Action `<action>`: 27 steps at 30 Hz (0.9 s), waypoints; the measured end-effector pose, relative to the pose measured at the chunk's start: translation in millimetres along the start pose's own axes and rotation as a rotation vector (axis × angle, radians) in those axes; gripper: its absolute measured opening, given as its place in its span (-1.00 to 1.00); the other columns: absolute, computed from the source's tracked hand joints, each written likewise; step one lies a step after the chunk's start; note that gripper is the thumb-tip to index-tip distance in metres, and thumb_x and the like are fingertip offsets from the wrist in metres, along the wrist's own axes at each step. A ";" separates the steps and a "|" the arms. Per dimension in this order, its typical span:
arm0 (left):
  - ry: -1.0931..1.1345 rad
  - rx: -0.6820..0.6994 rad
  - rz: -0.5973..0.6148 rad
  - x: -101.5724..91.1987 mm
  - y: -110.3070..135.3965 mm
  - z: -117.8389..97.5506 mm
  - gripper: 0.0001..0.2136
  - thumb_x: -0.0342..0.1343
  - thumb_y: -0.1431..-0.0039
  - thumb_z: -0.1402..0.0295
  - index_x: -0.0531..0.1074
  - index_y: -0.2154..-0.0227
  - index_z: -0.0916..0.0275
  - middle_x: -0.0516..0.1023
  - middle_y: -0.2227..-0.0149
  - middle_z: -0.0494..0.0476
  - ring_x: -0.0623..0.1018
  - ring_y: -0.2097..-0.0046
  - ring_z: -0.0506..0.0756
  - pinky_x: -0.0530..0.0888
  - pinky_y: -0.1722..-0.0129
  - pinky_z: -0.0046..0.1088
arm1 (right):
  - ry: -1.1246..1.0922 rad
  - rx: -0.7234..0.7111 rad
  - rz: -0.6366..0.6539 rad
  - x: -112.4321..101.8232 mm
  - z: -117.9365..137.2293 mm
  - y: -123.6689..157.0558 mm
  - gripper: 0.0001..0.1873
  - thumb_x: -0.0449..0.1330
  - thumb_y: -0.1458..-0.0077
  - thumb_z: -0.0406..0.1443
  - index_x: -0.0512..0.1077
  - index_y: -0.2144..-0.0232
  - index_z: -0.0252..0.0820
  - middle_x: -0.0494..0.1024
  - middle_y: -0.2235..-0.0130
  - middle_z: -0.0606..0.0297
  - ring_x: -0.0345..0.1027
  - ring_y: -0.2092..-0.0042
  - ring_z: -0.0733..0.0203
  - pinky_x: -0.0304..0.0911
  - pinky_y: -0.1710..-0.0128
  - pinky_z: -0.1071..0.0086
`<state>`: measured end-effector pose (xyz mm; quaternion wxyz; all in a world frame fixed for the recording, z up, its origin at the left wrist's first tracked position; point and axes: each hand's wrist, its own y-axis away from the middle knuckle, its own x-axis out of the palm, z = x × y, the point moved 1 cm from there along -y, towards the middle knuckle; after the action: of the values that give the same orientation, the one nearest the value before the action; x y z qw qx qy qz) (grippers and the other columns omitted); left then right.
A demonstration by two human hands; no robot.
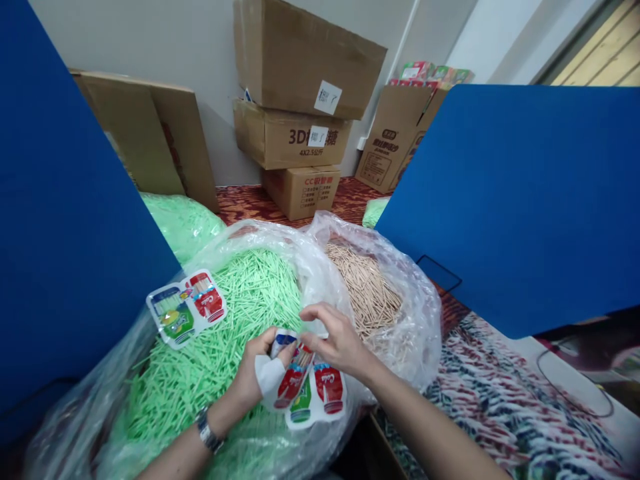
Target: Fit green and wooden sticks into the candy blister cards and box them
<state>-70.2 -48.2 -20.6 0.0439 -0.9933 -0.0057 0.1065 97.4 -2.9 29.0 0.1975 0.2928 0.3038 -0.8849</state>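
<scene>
My left hand (pixel 257 373), thumb wrapped in white tape and a watch on the wrist, grips a flat plastic pack (pixel 307 390) printed with red and green bottle shapes. My right hand (pixel 337 340) pinches the top of the same pack, where a few thin sticks poke into one pocket. Both hands hover over a clear plastic bag of green sticks (pixel 235 313). A second bottle-print pack (pixel 187 307) lies on the green sticks to the left. Behind my right hand sits a clear bag of tan sticks (pixel 367 287).
Blue boards stand at left (pixel 60 220) and right (pixel 520 200). Stacked cardboard boxes (pixel 300 107) line the back wall, with another open box (pixel 400 137) to their right. A patterned cloth (pixel 500 400) covers the surface at right. More green sticks in a bag (pixel 180 220) lie behind.
</scene>
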 end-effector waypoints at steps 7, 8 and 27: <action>-0.057 -0.030 0.143 -18.3 7.6 -8.6 -0.86 0.10 -0.07 0.32 0.38 0.51 0.27 0.31 0.55 -0.04 0.28 0.47 0.01 0.24 0.48 -0.53 | 0.250 -0.176 0.113 22.7 12.0 -15.5 -0.63 0.04 -0.21 -0.11 0.35 0.56 -0.17 0.39 0.55 0.30 0.26 0.46 0.26 0.14 0.40 0.40; -0.048 -0.057 0.189 -22.7 8.1 -7.3 -0.84 0.09 -0.07 0.32 0.39 0.53 0.28 0.30 0.56 -0.04 0.27 0.49 0.00 0.23 0.50 -0.53 | 0.232 -0.193 0.145 22.5 13.7 -16.8 -0.65 0.04 -0.21 -0.13 0.36 0.53 -0.17 0.41 0.53 0.29 0.27 0.44 0.26 0.15 0.38 0.40; 0.057 -0.026 0.199 -20.2 26.3 4.6 -0.74 0.18 -0.03 0.31 0.23 0.62 0.26 0.27 0.55 -0.05 0.24 0.46 -0.01 0.20 0.45 -0.53 | 0.657 0.296 0.412 45.8 -55.5 -46.9 -0.58 0.16 -0.05 -0.13 0.40 0.18 -0.40 0.43 0.14 -0.09 0.31 0.09 -0.03 0.21 0.07 0.22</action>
<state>-90.8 -74.4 -23.1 0.0201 -0.9921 0.0928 0.0820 60.4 60.1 -16.1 0.2185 0.6397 0.1552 -0.7204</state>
